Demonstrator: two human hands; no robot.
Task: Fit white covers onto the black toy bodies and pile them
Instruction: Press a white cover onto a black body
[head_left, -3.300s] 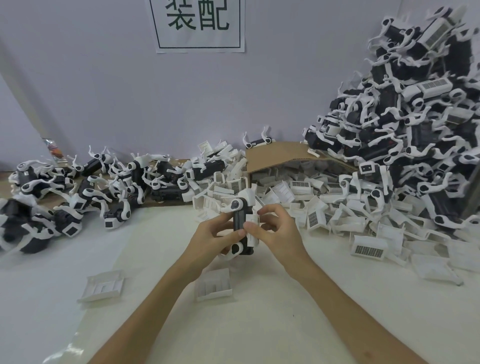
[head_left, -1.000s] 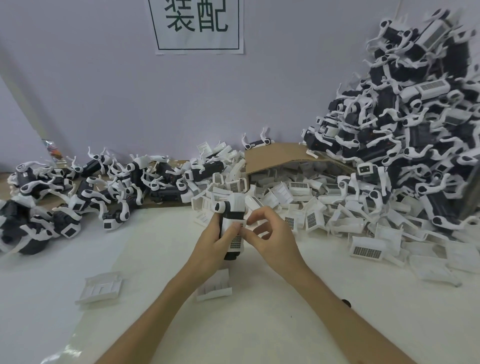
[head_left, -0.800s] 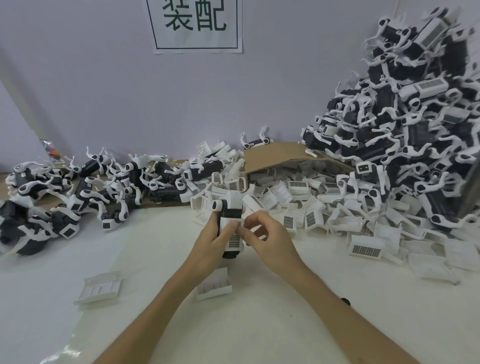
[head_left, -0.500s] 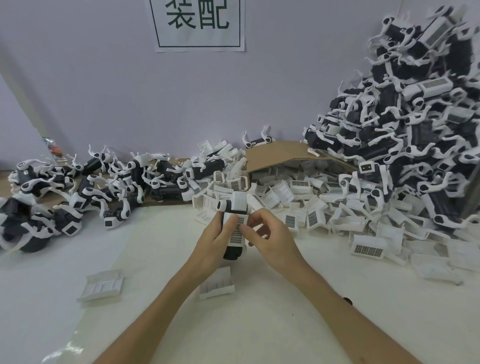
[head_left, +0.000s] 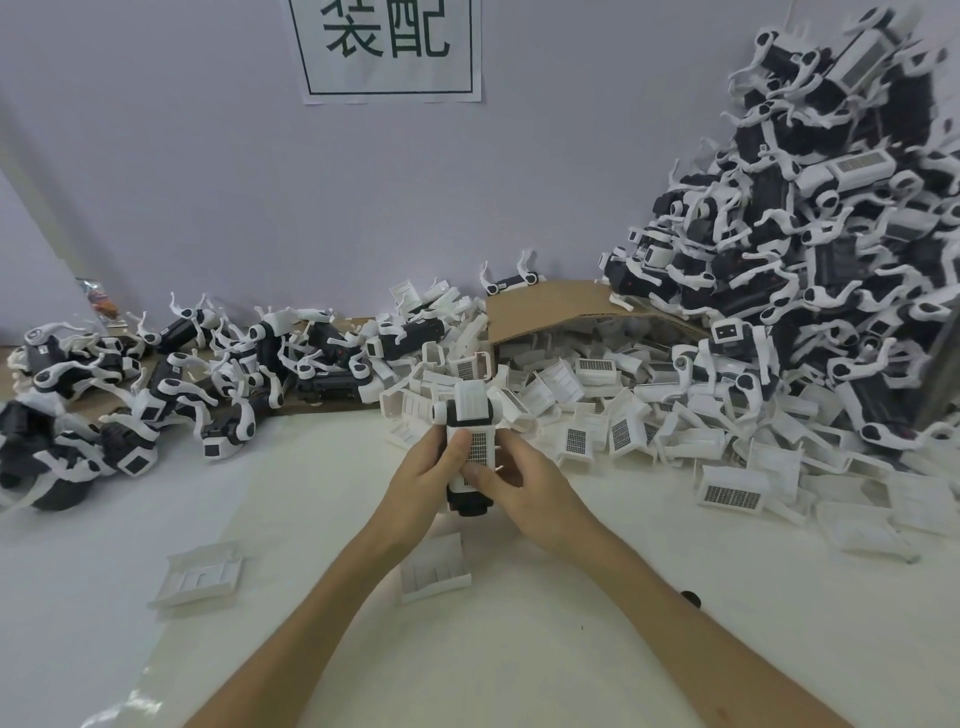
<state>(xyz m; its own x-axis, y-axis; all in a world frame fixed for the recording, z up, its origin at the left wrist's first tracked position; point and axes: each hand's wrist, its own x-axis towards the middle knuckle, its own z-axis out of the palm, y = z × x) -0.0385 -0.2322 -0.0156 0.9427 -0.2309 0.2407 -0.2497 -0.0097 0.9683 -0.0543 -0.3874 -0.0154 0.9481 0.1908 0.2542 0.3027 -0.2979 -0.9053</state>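
Both thumbs press the grilled white cover (head_left: 481, 445) on the upright black toy body (head_left: 469, 505), gripped by the curled fingers of the left hand (head_left: 423, 475) and right hand (head_left: 527, 486) above the table (head_left: 311, 519), just in front of the heap of loose covers (head_left: 597, 410).

Matt white plastic covers (head_left: 582, 415), black plastic toy bodies (head_left: 841, 249), brown corrugated cardboard flap (head_left: 550, 306), paper sign (head_left: 389, 49)
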